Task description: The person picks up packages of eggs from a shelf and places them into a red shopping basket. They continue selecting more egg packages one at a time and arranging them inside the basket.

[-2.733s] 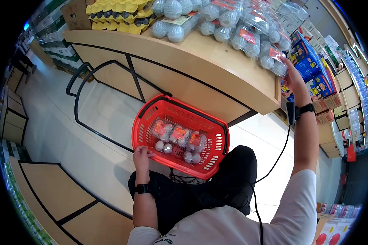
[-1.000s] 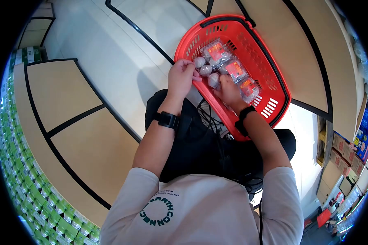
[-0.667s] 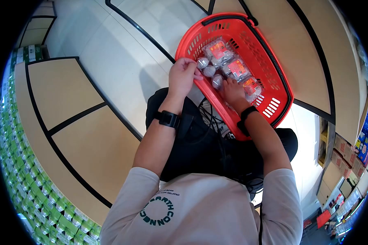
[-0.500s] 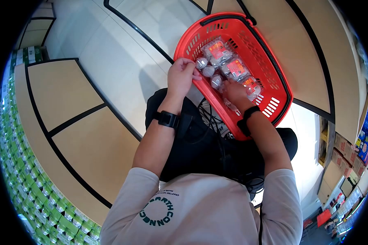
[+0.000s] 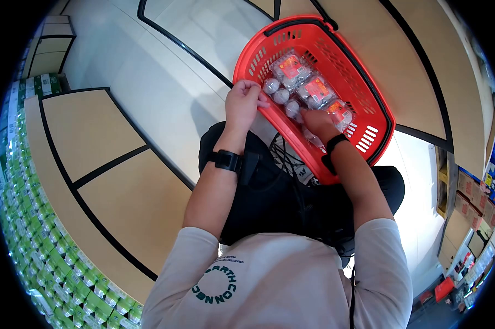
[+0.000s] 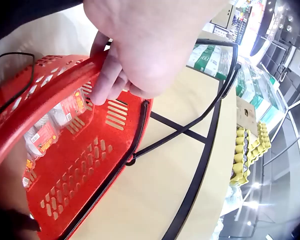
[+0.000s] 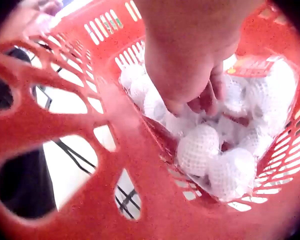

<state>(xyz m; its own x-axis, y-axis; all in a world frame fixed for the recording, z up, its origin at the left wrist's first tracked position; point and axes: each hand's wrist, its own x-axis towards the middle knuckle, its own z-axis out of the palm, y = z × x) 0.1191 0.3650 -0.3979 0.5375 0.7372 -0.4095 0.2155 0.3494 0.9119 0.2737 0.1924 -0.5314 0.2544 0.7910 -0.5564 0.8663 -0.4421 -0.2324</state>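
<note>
My left hand [image 5: 243,103] grips the near rim of a red shopping basket [image 5: 380,131]. In the left wrist view its fingers [image 6: 107,80] curl over that rim. My right hand [image 5: 319,123] is down inside the basket, thumb and fingers bent and pinching at a clear plastic pack [image 7: 200,150] of round pieces in white foam nets. Part of this pack is hidden under the hand. Alongside lie several similar packs with red-orange labels, among them one at the far end [image 5: 291,67], a middle one [image 5: 316,90] and one by my wrist [image 5: 341,115].
The basket's long black pull handle [image 5: 184,46] reaches over the floor. Wooden display stands [image 5: 417,82] flank both sides. Green packaged goods [image 5: 66,257] line the left, and yellow egg trays [image 6: 247,150] stand on the counter. Black cables [image 5: 288,159] hang between the legs.
My right hand came down from the counter display into the basket, spread over the packs, then bent its fingers onto one. My left hand has stayed on the rim.
</note>
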